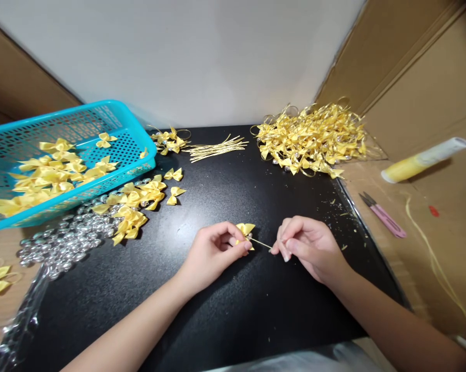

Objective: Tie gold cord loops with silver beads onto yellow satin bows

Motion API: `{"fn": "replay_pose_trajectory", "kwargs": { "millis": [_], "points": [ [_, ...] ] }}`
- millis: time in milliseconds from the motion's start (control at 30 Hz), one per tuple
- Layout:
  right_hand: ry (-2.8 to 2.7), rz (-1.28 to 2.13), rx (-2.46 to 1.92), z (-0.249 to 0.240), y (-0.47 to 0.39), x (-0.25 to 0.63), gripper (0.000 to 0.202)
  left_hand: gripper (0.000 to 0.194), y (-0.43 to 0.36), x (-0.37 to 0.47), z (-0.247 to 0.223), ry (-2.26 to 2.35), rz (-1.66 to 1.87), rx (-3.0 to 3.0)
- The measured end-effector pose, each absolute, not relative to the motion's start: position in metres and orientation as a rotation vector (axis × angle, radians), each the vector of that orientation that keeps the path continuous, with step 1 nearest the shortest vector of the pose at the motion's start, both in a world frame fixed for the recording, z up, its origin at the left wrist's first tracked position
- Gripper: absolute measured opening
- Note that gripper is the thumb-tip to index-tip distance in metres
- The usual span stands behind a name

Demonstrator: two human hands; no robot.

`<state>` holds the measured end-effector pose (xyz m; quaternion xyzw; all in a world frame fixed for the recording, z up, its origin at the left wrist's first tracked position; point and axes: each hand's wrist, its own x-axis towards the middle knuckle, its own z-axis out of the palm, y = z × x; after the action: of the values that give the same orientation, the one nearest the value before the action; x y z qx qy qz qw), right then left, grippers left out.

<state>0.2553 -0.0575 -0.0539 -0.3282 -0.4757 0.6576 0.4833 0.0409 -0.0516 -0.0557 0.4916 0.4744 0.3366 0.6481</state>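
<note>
Near the middle of the black table, my left hand [219, 248] pinches a yellow ribbon bow [246, 229] between thumb and fingertips. A thin gold cord [262, 243] runs from the bow toward the right. At the cord's far end, my right hand [305, 245] has its fingers closed together, with the cord's tip at its fingertips. Part of the bow is hidden behind my left fingers.
A blue basket [136, 132] of yellow bows stands at left, beside silver beads [68, 237] and loose bows [130, 204]. Gold cord pieces [217, 148] lie at the back, near heaped finished bows [310, 137]. Pink snips [388, 219] and a yellow-white tube [424, 160] are at right.
</note>
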Motion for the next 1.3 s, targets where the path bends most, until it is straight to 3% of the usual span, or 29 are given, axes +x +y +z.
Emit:
{"fn": "replay_pose_trajectory", "kwargs": {
  "millis": [167,533,800,1300],
  "points": [
    [-1.419,1.426,-0.890,-0.051,-0.058,0.252,0.020,0.028,-0.053,0.045,-0.062,1.116,0.844,1.081],
    [-1.885,0.929,-1.072,-0.047,-0.053,0.241,0.027,0.013,-0.054,0.045,-0.061,1.128,0.814,1.259],
    [-1.743,1.182,-1.080,-0.050,-0.054,0.235,0.028,0.013,-0.056,0.049,-0.059,1.138,0.857,1.274],
    [-1.670,1.197,-1.064,-0.054,-0.055,0.230,0.029,0.014,-0.057,0.052,-0.060,1.206,0.868,1.267]
  ]
}}
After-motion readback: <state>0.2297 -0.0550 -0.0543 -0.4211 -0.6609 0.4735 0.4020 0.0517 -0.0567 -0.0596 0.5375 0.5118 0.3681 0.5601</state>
